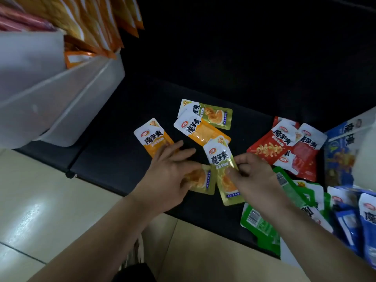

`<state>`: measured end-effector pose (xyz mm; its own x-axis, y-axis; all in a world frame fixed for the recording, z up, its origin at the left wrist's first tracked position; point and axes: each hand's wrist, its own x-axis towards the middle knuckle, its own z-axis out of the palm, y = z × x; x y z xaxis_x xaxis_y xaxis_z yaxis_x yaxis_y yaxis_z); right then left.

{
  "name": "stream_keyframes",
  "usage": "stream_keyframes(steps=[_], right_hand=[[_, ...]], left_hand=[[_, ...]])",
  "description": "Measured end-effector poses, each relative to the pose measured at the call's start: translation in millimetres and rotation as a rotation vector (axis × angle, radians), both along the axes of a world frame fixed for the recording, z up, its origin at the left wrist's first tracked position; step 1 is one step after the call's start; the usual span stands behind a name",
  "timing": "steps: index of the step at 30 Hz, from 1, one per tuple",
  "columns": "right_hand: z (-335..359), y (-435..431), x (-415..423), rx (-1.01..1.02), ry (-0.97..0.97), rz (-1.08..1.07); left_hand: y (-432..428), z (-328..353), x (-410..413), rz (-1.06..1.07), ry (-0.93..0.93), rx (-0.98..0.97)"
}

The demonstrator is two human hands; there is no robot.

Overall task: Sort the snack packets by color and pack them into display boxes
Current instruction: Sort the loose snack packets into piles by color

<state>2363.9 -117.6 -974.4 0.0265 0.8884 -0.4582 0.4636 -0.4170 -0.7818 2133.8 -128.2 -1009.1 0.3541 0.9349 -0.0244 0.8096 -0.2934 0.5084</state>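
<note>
Several yellow and orange snack packets lie on a black surface (114, 163). My right hand (252, 176) pinches a gold-yellow packet (221, 161) between thumb and fingers. My left hand (168, 174) lies flat with straight fingers over another gold packet (203, 180) and touches an orange packet (152, 137). Beyond them lie an orange packet (201, 131) and a gold one (211, 115). Red packets (272, 145), green packets (264, 224) and blue packets (350, 216) lie in separate groups at the right.
A white display box (50, 92) at the upper left holds upright orange packets (91, 23), with red ones (18, 21) beside them. A blue printed box (341, 151) stands at the far right. Beige floor tiles (50, 210) lie below the black surface's front edge.
</note>
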Motion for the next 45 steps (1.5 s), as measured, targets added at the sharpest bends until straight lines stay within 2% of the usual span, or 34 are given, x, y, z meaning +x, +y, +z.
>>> stream_keyframes(steps=[2, 4, 9, 12, 14, 17, 20, 23, 25, 27, 30, 34, 40, 43, 45], right_hand=[[-5, 0, 3, -0.033, -0.031, 0.008], [-9, 1, 5, -0.059, -0.041, -0.013], [-9, 3, 4, -0.082, -0.046, -0.014], [-8, 2, 5, -0.090, -0.035, -0.053], [-6, 3, 8, -0.096, 0.010, -0.118], [-2, -1, 15, -0.065, 0.081, -0.183], [6, -7, 15, -0.032, 0.149, -0.186], [12, -7, 11, -0.001, 0.163, -0.168], [11, -1, 7, -0.001, 0.164, -0.165], [6, 9, 5, 0.006, 0.120, -0.141], [-4, 27, -1, 0.066, -0.063, 0.008], [-12, 43, -14, 0.209, -0.331, 0.244], [-20, 50, -18, 0.355, -0.450, 0.248], [-28, 42, -17, 0.284, -0.470, 0.231], [-28, 37, -16, 0.174, -0.392, 0.149]], left_hand=[[7, 2, -2, 0.093, -0.089, 0.095], [30, 10, 0, 0.149, -0.020, 0.097], [104, 24, 21, 0.071, 0.345, -0.238], [117, 24, 31, 0.028, 0.374, -0.372], [109, 22, 31, 0.024, 0.368, -0.382], [79, 20, 19, -0.005, 0.335, -0.333], [46, 12, 7, -0.011, 0.207, -0.244], [22, 5, -4, 0.072, 0.022, -0.049], [6, 6, -12, 0.180, 0.016, 0.151], [-10, 16, -15, 0.261, 0.127, 0.230], [-35, 21, -8, 0.284, 0.296, 0.016], [-57, 6, 8, 0.167, 0.430, -0.196], [-61, -15, -7, 0.112, 0.299, -0.119], [-59, -11, -13, 0.160, 0.238, -0.029], [-58, -8, -18, 0.308, 0.212, -0.034]])
